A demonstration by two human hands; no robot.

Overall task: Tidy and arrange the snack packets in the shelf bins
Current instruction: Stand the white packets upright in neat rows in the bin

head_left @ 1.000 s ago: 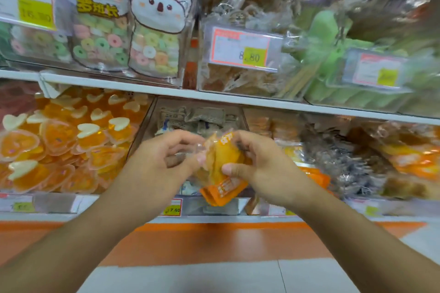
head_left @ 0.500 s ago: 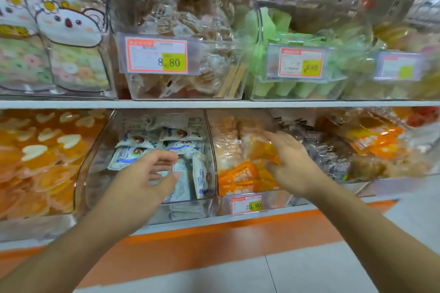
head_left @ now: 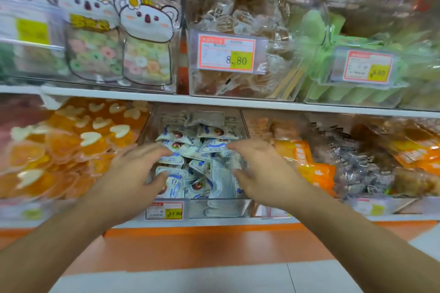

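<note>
**Both hands at the white-packet bin**

My left hand and right hand reach into the clear bin in the middle of the lower shelf. Neither grip holds anything: fingers spread and loosely bent on both, fingertips at or just over the heap; motion blur hides any contact. Between the hands lie the white and blue snack packets, piled loose, some flat, some on edge. Price tag on the bin front, below my left hand. Left neighbour: orange heart-shaped jelly cups. Right neighbour: orange packets, just beside my right hand. Upper shelf: bear-printed bags, then a bin of brown wrapped snacks with a tag reading 8.80.
</note>
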